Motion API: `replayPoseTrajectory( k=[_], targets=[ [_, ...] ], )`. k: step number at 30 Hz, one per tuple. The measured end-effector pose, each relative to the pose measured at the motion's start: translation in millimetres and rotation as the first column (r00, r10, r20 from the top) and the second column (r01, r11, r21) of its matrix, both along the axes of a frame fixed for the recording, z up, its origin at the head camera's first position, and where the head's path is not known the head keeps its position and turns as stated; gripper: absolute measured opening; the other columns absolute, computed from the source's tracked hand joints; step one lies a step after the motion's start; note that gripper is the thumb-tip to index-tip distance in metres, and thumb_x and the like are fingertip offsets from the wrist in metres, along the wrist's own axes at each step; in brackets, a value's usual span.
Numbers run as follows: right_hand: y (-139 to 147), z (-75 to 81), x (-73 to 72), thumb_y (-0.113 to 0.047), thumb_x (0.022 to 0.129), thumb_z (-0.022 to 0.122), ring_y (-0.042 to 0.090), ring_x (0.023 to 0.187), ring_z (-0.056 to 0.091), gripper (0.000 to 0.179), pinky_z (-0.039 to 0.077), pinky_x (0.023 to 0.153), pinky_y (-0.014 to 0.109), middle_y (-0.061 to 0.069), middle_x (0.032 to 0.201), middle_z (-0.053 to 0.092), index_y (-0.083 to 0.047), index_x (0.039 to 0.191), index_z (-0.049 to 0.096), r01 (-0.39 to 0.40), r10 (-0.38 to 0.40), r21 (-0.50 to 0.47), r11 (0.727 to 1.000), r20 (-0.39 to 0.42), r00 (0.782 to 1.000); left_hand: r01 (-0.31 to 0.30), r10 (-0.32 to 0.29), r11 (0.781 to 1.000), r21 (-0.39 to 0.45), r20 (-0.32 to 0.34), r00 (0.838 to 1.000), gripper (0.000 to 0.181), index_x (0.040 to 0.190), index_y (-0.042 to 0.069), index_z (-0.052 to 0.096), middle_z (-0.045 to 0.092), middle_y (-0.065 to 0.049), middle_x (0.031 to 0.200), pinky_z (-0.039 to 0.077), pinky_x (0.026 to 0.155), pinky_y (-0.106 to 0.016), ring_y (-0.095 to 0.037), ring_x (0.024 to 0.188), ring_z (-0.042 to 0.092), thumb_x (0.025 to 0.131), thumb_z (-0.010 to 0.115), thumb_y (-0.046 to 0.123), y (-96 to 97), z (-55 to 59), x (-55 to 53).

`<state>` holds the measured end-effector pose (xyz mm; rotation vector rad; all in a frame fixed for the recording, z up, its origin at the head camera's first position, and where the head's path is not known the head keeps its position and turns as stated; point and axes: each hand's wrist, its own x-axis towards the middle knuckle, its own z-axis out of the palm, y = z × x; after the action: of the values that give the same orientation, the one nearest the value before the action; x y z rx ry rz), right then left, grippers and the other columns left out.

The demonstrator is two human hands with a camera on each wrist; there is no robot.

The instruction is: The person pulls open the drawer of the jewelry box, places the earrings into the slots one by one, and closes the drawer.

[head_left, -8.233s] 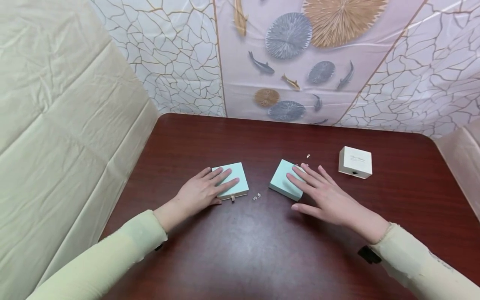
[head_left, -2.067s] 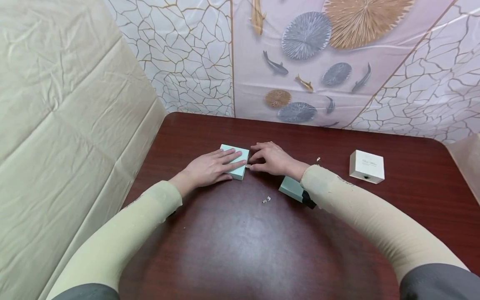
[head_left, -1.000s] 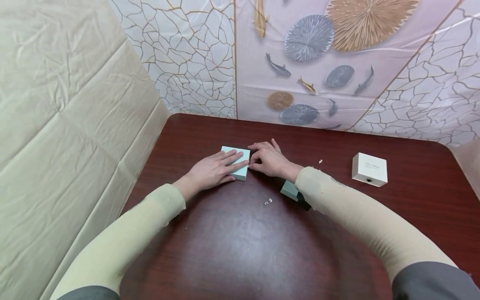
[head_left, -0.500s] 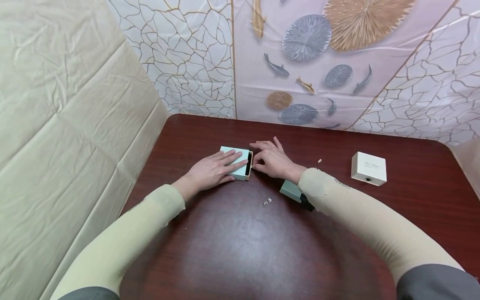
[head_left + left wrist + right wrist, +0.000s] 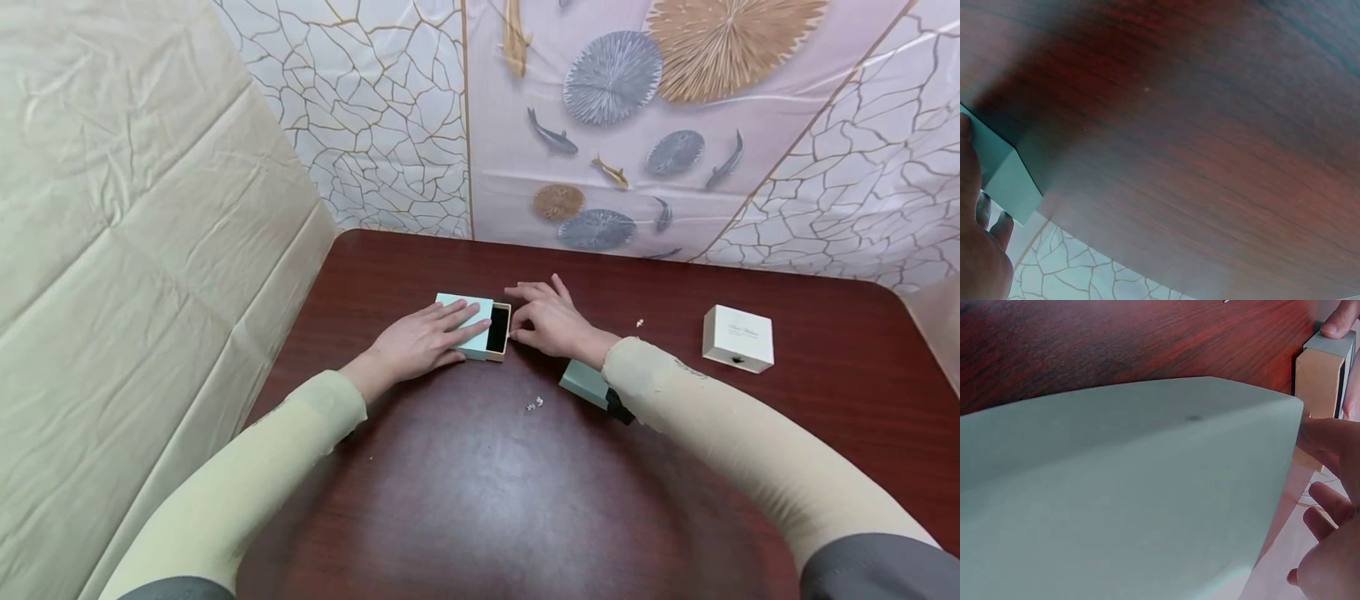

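A mint-green drawer box (image 5: pixel 480 340) lies toward the back of the table, with its cream-edged, black-lined drawer (image 5: pixel 498 329) slid partly out to the right. My left hand (image 5: pixel 420 340) rests flat across its top, fingers straight and spread, thumb along the near side. At the drawer's right end, my right hand (image 5: pixel 551 323) pinches the small pull tab with thumb and index finger; its other fingers are raised. The right wrist view shows the drawer's tan front (image 5: pixel 1317 381) beside my right fingers. A second mint-green box (image 5: pixel 583 381) sits partly hidden beneath my right sleeve.
To the right stands a white box (image 5: pixel 738 337) with printed text and a dark tab. Small shiny pieces (image 5: pixel 535 404) lie near the table's middle, and another small piece (image 5: pixel 640 322) lies behind my right forearm. Patterned cloth (image 5: pixel 390 125) hangs behind the table.
The hands have moved from one mint box each to both being at the left one, which now lies farther back and turned. Over the last second its drawer has slid out rightward with my right hand.
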<state>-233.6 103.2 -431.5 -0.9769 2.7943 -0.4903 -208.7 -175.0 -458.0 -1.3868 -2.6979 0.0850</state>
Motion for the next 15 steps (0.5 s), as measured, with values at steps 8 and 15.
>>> replayPoseTrajectory(
  k=[8,15],
  targets=[
    [4.6,-1.4,-1.2,-0.016,0.098,0.078,0.037,0.156,0.036,0.016,0.006,0.126,0.074,0.015,0.16,0.054,-0.015,0.083,0.082,-0.006,0.006,0.011,1.0,-0.006,1.0,0.003,-0.003,1.0,0.013,-0.003,1.0,0.063,0.165,0.019,0.044,0.044,-0.014,0.167,0.039,0.124,-0.049,-0.032,0.155,0.042,0.109,0.063,0.041,-0.8,-0.3,1.1],
    [9.5,1.0,-0.3,-0.015,0.097,0.078,0.037,0.156,0.036,0.015,0.006,0.127,0.073,0.016,0.159,0.054,-0.014,0.083,0.082,0.002,-0.002,0.016,1.0,-0.001,1.0,-0.002,0.002,1.0,0.013,0.003,1.0,0.063,0.166,0.02,0.043,0.043,-0.014,0.168,0.038,0.124,-0.048,-0.032,0.155,0.042,0.109,0.062,0.041,-1.1,-1.0,0.0]
  ],
)
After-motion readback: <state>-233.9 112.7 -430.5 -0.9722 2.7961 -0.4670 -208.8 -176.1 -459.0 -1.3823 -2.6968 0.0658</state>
